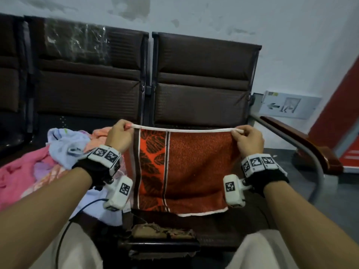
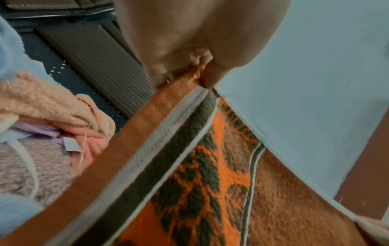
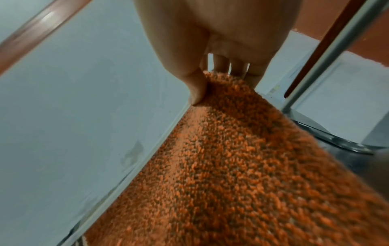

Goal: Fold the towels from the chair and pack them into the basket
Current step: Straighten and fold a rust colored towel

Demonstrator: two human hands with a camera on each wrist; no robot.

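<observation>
An orange towel (image 1: 194, 167) with a brown leaf band and white trim hangs stretched between my hands above the right chair seat (image 1: 213, 226). My left hand (image 1: 121, 133) pinches its top left corner, and my right hand (image 1: 246, 139) pinches the top right corner. The left wrist view shows the thumb and fingers of the left hand (image 2: 202, 73) clamped on the towel (image 2: 210, 183) edge. In the right wrist view the right hand (image 3: 212, 79) holds the towel (image 3: 242, 158) corner. A heap of pink, blue and peach towels (image 1: 48, 162) lies on the left seat. No basket is visible.
Brown padded chairs (image 1: 204, 80) stand in a row against a pale wall. A wooden armrest (image 1: 303, 140) on a metal tube runs along the right. The front edge of the right seat is torn (image 1: 161, 232). A cable hangs by my left forearm.
</observation>
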